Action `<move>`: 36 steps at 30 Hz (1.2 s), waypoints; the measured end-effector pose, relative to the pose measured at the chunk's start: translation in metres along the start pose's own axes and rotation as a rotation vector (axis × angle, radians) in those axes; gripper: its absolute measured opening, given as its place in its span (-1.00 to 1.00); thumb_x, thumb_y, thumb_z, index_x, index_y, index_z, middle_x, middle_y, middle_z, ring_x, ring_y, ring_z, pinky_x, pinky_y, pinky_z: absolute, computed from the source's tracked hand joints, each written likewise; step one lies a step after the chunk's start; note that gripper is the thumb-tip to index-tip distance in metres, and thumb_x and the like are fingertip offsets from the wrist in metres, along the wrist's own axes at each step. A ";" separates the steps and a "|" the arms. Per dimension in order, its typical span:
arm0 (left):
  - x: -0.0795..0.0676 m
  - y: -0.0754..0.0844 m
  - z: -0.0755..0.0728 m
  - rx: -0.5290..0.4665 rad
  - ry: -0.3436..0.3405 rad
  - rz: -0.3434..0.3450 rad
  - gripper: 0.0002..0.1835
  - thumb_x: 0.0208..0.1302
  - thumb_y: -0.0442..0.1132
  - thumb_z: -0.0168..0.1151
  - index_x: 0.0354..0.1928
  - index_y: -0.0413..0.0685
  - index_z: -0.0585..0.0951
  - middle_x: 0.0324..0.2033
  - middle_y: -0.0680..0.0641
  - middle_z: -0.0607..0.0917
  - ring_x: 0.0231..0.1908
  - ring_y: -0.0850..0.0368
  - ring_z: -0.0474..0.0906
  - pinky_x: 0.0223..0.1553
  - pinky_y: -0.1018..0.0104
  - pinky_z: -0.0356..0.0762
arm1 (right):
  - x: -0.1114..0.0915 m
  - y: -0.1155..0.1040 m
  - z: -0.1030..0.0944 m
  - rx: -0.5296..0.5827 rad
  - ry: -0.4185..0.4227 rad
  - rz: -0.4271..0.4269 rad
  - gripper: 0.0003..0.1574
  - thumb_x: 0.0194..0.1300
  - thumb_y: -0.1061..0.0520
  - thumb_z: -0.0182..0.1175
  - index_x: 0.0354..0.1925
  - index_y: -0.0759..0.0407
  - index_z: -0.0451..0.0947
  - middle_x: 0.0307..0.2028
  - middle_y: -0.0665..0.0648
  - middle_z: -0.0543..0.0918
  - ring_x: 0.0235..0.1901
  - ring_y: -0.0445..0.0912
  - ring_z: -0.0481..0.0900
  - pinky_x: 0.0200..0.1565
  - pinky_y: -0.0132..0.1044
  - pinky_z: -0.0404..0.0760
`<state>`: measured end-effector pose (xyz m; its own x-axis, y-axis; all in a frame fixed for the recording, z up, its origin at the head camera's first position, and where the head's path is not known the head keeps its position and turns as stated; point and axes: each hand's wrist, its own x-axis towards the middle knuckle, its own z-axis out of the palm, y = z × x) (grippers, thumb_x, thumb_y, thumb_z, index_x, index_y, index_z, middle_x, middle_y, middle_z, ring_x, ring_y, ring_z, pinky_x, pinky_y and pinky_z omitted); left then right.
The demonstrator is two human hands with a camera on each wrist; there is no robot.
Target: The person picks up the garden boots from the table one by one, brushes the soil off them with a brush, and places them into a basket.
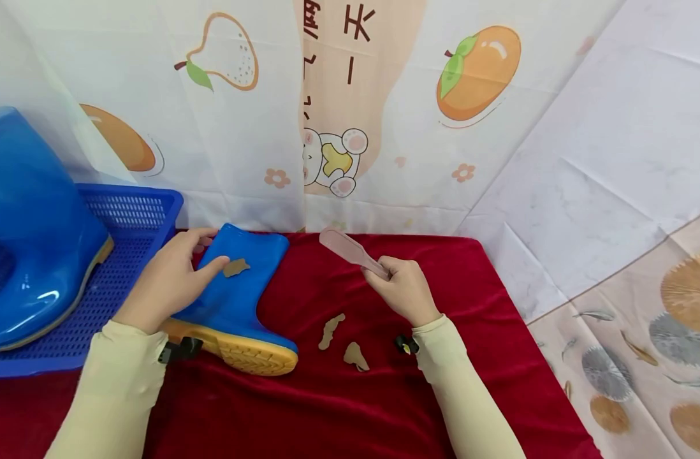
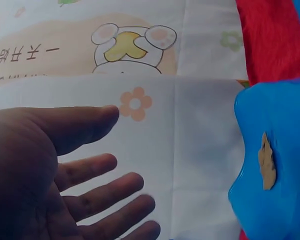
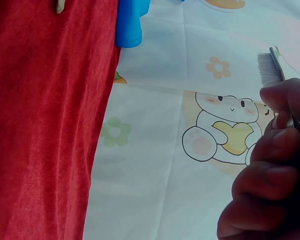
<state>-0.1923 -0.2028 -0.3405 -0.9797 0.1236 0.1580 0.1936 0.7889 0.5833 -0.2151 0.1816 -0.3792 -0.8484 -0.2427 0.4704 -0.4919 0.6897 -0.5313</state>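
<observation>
A blue rain boot (image 1: 235,299) with a yellow sole lies on its side on the red cloth. On its shaft is a ragged brown piece (image 1: 236,267), which also shows in the left wrist view. My left hand (image 1: 175,274) hovers over the boot's shaft, fingers spread and nothing in them; its thumb tip overlaps the brown piece in the head view. My right hand (image 1: 406,287) grips a brush by its handle above the cloth, to the right of the boot. In the right wrist view the brush's (image 3: 271,67) fine bristles stick out beyond the thumb.
Two more brown pieces, one long (image 1: 330,331) and one wider (image 1: 356,356), lie on the red cloth (image 1: 384,408). At left a blue plastic basket (image 1: 138,191) holds another blue boot (image 1: 29,242) standing upright. A printed white sheet (image 1: 407,178) hangs behind the table.
</observation>
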 end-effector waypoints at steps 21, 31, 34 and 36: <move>0.008 -0.009 0.004 0.063 -0.084 -0.091 -0.18 0.30 0.19 0.08 0.39 -0.23 0.16 0.22 -0.39 0.31 0.15 -0.36 0.28 0.06 -0.37 0.31 | 0.004 -0.006 -0.004 -0.084 0.031 0.031 -0.50 0.22 -0.05 0.20 -0.76 -0.05 0.26 -0.81 -0.10 0.17 -0.75 -0.25 0.10 -0.72 -0.38 0.11; 0.005 -0.015 0.006 0.089 -0.122 -0.128 -0.17 0.30 0.15 0.12 0.38 -0.30 0.15 0.24 -0.44 0.28 0.18 -0.43 0.24 0.07 -0.39 0.27 | 0.001 -0.006 0.001 -0.093 0.020 0.029 -0.51 0.21 -0.03 0.21 -0.75 -0.05 0.26 -0.81 -0.11 0.17 -0.74 -0.25 0.11 -0.73 -0.38 0.10; 0.003 -0.019 0.005 0.113 -0.168 -0.172 -0.18 0.30 0.11 0.12 0.36 -0.35 0.14 0.21 -0.47 0.29 0.16 -0.46 0.26 0.05 -0.39 0.29 | 0.001 -0.007 0.003 -0.089 0.010 0.030 -0.50 0.22 -0.04 0.21 -0.75 -0.05 0.26 -0.80 -0.11 0.17 -0.74 -0.25 0.11 -0.73 -0.39 0.10; 0.002 -0.022 0.005 0.126 -0.202 -0.196 -0.19 0.31 0.09 0.12 0.34 -0.39 0.15 0.18 -0.49 0.32 0.13 -0.47 0.29 0.03 -0.39 0.31 | 0.001 -0.006 0.004 -0.089 0.004 0.026 -0.50 0.22 -0.04 0.21 -0.75 -0.04 0.25 -0.80 -0.11 0.17 -0.75 -0.25 0.11 -0.73 -0.39 0.10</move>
<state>-0.1985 -0.2171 -0.3574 -0.9908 0.0690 -0.1161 0.0047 0.8765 0.4813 -0.2132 0.1744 -0.3782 -0.8597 -0.2217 0.4602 -0.4505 0.7536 -0.4787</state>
